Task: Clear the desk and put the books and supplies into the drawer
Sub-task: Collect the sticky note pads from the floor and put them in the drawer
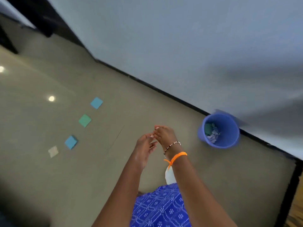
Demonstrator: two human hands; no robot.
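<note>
No desk, drawer, books or supplies are in view; the camera looks down at the floor. My left hand (144, 149) is held out in front of me, palm turned inward and fingers spread. My right hand (165, 135), with a bead bracelet and an orange band at the wrist, meets it fingertip to fingertip. I see nothing held in either hand. A blue plastic bin (227, 138) stands on the floor to the right of my hands, with crumpled paper and something green inside.
Several coloured squares lie on the beige floor (49, 177) to the left: blue (96, 103), green (85, 120), blue (71, 142), pale (53, 151). A grey wall (180, 46) with black skirting runs behind the bin. Dark furniture legs stand at the top left.
</note>
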